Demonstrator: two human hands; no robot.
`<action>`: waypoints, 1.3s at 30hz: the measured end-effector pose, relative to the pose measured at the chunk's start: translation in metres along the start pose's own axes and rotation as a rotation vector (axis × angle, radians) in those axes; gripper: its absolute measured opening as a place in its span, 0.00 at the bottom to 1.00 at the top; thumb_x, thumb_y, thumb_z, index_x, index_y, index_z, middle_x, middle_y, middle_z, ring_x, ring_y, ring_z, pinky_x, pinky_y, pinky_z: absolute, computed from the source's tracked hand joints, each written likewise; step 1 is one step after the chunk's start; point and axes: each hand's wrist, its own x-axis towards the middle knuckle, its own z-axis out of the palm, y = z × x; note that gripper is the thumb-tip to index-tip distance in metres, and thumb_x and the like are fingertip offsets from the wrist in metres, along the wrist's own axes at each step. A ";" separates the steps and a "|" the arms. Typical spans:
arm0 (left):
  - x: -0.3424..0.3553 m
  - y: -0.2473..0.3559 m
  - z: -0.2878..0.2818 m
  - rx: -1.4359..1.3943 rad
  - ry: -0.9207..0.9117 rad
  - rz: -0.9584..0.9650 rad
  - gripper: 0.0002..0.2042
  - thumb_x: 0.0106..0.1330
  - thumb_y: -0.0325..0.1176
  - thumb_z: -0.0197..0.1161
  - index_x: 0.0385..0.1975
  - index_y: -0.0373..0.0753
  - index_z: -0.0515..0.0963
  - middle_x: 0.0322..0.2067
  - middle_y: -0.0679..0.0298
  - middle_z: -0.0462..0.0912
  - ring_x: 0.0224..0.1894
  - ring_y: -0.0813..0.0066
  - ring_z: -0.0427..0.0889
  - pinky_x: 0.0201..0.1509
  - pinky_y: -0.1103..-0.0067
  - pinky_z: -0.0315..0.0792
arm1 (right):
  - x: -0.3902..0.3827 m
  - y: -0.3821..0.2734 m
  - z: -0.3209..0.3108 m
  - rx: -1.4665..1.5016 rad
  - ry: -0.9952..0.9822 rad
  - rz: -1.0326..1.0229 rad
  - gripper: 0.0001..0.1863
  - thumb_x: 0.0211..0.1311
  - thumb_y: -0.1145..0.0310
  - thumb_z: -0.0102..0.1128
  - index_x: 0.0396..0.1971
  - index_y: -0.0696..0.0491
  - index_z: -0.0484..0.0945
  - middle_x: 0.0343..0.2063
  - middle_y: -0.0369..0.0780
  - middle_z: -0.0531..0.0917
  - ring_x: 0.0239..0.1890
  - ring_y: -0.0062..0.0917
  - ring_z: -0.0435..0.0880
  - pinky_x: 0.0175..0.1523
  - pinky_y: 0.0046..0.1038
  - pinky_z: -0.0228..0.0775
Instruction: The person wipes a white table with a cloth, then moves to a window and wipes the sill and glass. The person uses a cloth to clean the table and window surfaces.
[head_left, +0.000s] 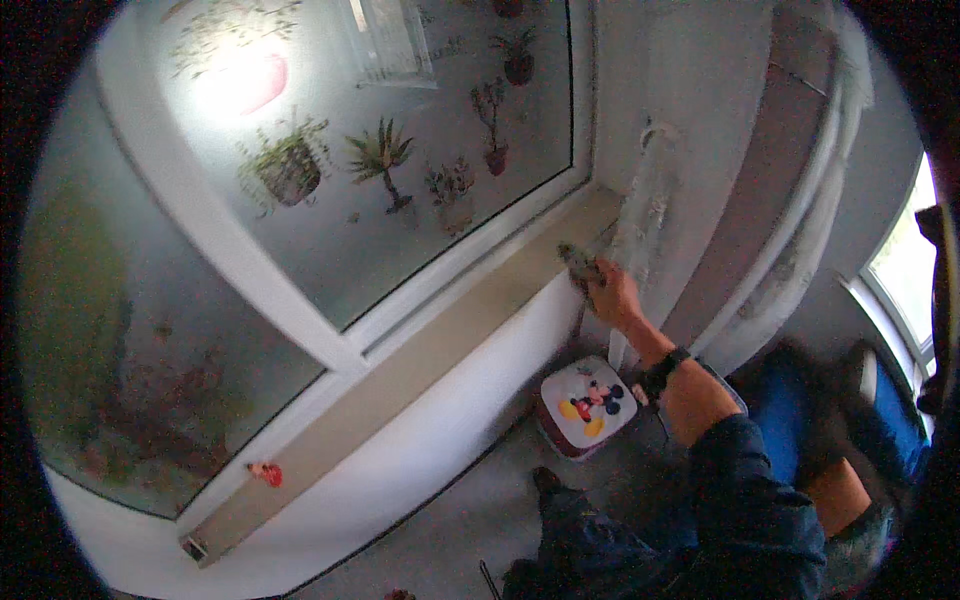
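Observation:
My right hand (610, 295) is closed on a mottled grey-green bunched object (580, 262), perhaps a cloth, at the right end of the beige window sill (420, 390), close to the corner. A dark watch is on that wrist. The window's frosted pane (410, 280) rises just left of the hand, with plant shapes on or behind it. A small red item (267, 473) lies on the sill toward the lower left. I do not make out my left hand.
A square stool (565, 380) with a cartoon mouse on top stands below the sill, near my dark-clothed leg (590, 530) on the grey floor (420, 540). A pale curtain (820, 230) hangs at the right. Blue shapes (785, 400) lie behind my arm, beside another window (900, 260).

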 end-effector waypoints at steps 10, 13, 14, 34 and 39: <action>0.049 0.098 0.019 -0.248 -0.104 -0.311 0.19 0.66 0.38 0.67 0.52 0.33 0.81 0.40 0.57 0.88 0.40 0.66 0.85 0.47 0.71 0.80 | 0.250 0.112 0.032 -0.728 0.534 -0.275 0.21 0.60 0.67 0.61 0.55 0.48 0.79 0.54 0.46 0.79 0.60 0.47 0.75 0.65 0.49 0.67; 0.058 0.118 0.015 -0.189 -0.093 -0.291 0.19 0.65 0.39 0.68 0.51 0.34 0.82 0.40 0.57 0.88 0.40 0.66 0.85 0.48 0.71 0.80 | 0.274 0.121 0.015 -0.708 0.417 -0.194 0.22 0.58 0.67 0.62 0.54 0.48 0.80 0.56 0.46 0.79 0.62 0.46 0.73 0.67 0.48 0.65; 0.062 0.121 0.014 -0.076 -0.092 -0.242 0.19 0.64 0.40 0.68 0.51 0.34 0.82 0.40 0.58 0.88 0.40 0.66 0.85 0.47 0.71 0.80 | 0.282 0.126 0.008 -0.692 0.367 -0.164 0.22 0.58 0.67 0.62 0.54 0.48 0.81 0.56 0.46 0.79 0.62 0.45 0.73 0.67 0.48 0.65; 0.127 0.155 0.025 -0.174 -0.295 -0.289 0.17 0.69 0.39 0.65 0.51 0.35 0.81 0.43 0.57 0.87 0.43 0.67 0.85 0.48 0.67 0.80 | 0.328 0.112 0.026 -1.154 -0.109 -0.011 0.23 0.58 0.59 0.62 0.56 0.41 0.82 0.54 0.39 0.82 0.59 0.38 0.78 0.62 0.50 0.68; 0.171 0.131 0.031 -0.102 -0.398 -0.008 0.18 0.71 0.39 0.63 0.54 0.34 0.79 0.46 0.54 0.86 0.47 0.61 0.85 0.50 0.65 0.80 | 0.255 0.084 0.043 -1.056 -0.005 -0.501 0.22 0.58 0.58 0.59 0.54 0.43 0.82 0.57 0.38 0.80 0.62 0.35 0.75 0.63 0.47 0.66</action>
